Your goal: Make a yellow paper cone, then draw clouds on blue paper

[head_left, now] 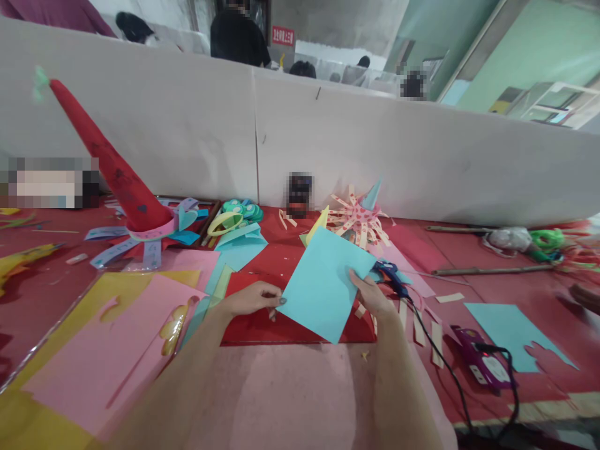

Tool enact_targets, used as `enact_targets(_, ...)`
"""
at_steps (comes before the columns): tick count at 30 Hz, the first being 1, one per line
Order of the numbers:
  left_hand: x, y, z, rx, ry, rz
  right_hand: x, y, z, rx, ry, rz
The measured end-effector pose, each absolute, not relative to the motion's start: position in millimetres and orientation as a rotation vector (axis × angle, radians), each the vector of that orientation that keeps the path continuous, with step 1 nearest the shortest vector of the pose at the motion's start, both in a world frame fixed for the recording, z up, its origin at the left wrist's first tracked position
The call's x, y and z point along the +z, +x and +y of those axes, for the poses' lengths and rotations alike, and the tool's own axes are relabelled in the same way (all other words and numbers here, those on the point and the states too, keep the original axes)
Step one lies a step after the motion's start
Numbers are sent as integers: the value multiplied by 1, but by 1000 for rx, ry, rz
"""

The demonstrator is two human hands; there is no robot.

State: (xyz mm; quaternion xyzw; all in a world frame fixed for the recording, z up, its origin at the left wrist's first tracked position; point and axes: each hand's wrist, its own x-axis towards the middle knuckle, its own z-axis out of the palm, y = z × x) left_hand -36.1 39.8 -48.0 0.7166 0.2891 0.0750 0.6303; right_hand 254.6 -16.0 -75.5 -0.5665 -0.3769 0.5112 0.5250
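A light blue sheet of paper (325,284) is held up, tilted, above the red paper (248,325) on the table. My left hand (257,299) pinches its lower left corner between thumb and fingers. At its right edge my right hand (370,294) grips it, thumb in front and the other fingers partly hidden behind. A yellow pointed paper piece (319,225) shows just behind the sheet. Right of my right hand lies a blue glue gun (392,275) with a black cable.
A tall red cone hat (117,175) stands at the left, near pink sheets (98,356). Further back is a small pink hat with strips (360,215). A purple power strip (482,359) and sticks (492,270) lie right. A white partition (197,137) runs behind; people are beyond it.
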Motion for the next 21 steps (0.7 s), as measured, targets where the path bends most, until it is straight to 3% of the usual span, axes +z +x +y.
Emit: enact_targets(21, -47, -36, 40, 156, 1643, 680, -85, 262, -4, 975, -1297, -790)
